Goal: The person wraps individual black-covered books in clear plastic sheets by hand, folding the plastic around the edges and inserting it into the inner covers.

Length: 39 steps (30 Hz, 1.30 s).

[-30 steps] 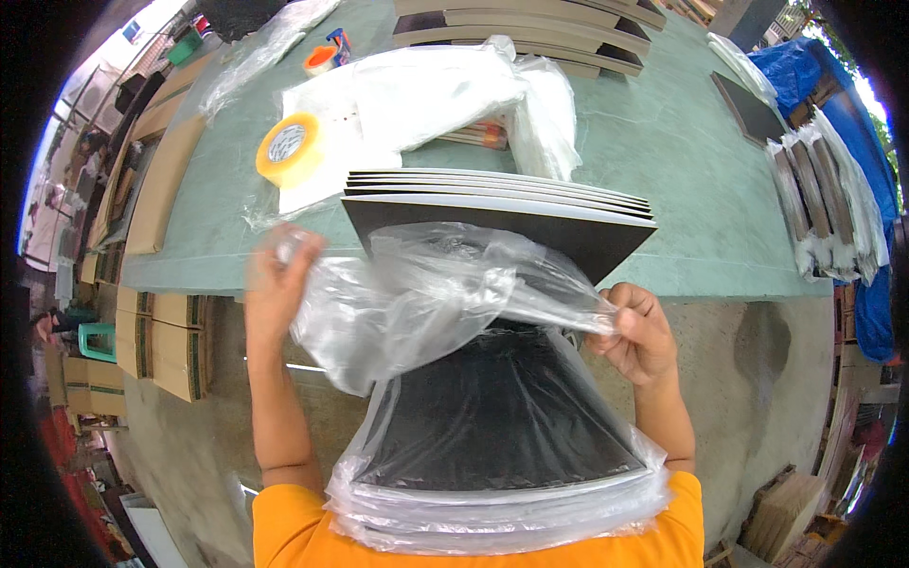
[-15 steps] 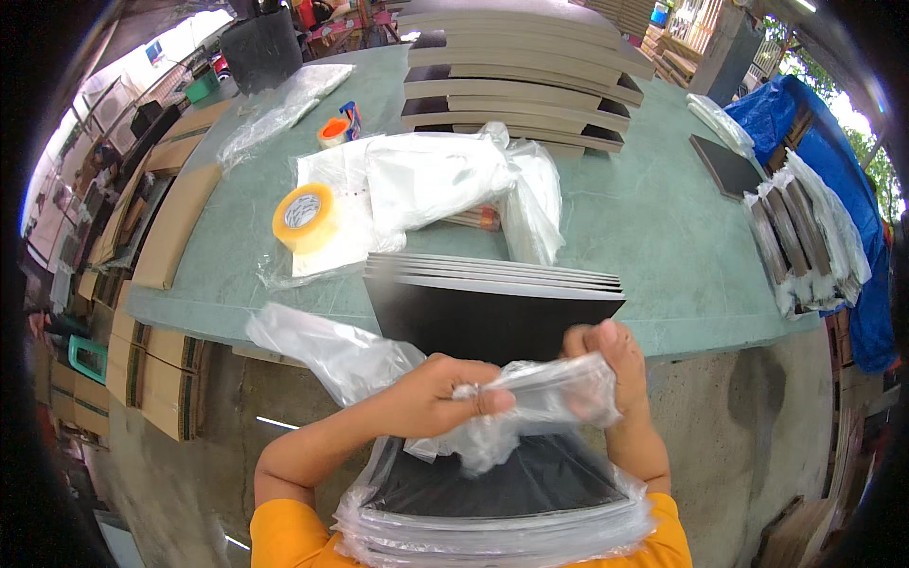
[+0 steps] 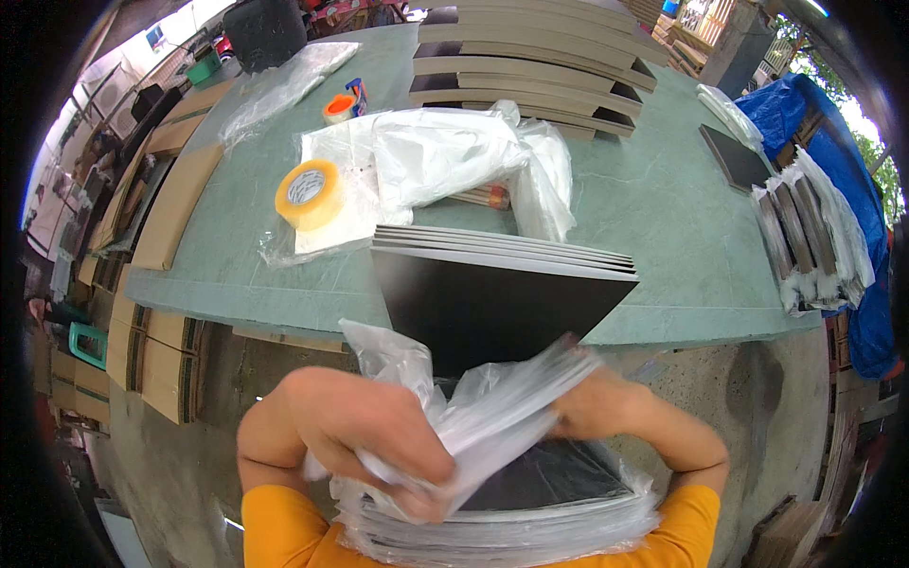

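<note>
A crumpled clear plastic bag (image 3: pixel 507 412) stretches slantwise between my two hands. My left hand (image 3: pixel 365 435) is closed on its lower left end, close to me and blurred by motion. At the upper right end, my right hand (image 3: pixel 597 402) grips the plastic, its fingertips partly hidden behind the folds. Right below, against my body, rests a bundle of black boards wrapped in clear plastic (image 3: pixel 530 530). Beyond the hands, several bare black boards (image 3: pixel 507 298) with pale edges lean together at the table's front edge.
On the green table (image 3: pixel 653 218) lie a yellow-rimmed tape roll (image 3: pixel 308 194), white plastic bags (image 3: pixel 445 151) and a tape dispenser (image 3: pixel 346 104). A tall stack of panels (image 3: pixel 530 71) stands behind. Wrapped boards (image 3: pixel 805 237) sit at the right edge, cardboard (image 3: pixel 180 218) at the left.
My left hand has come down and closer to me, and my right hand has lowered with its wrist turned. The plastic now stretches on a slant between them.
</note>
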Each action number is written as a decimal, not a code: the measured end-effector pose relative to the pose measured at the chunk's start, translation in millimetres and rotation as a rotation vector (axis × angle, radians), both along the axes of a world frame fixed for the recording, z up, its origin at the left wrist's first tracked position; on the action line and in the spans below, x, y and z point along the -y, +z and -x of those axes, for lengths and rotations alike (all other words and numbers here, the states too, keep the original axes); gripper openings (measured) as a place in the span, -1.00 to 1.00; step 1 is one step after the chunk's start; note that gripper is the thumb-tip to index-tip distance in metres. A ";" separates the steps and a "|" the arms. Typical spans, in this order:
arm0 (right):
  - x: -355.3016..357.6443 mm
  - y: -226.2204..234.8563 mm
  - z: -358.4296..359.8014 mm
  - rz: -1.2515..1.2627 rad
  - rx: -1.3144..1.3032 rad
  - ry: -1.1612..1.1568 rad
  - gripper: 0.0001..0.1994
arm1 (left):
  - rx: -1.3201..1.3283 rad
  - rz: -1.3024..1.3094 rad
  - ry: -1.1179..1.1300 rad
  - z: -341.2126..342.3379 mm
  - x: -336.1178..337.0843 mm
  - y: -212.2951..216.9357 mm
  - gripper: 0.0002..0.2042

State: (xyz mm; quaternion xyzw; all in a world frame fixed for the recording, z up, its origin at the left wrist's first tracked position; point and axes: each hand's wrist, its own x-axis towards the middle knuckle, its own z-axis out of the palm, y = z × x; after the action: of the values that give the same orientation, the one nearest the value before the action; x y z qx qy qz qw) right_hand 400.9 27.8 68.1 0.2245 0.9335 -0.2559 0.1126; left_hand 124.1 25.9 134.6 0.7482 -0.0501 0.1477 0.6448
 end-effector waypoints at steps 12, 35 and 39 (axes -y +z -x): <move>12.6 36.8 13.3 0.243 -0.703 0.191 -0.82 | -1.217 -1.178 0.629 25.9 30.2 -117.4 -0.88; -11.6 20.3 -4.3 -0.980 -0.656 -0.761 -0.43 | -0.480 -1.125 1.838 41.3 -12.6 -46.0 -0.49; -2.5 1.8 -29.3 -0.854 -0.588 -0.883 -0.31 | -0.626 -1.194 1.543 27.2 -1.5 -42.7 -0.40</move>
State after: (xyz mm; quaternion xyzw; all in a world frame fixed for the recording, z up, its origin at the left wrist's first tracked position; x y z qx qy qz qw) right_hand 430.2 30.3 70.0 0.5303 0.7654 0.0629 -0.3593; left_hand 96.9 27.4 91.9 0.7806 0.5503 0.2712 -0.1194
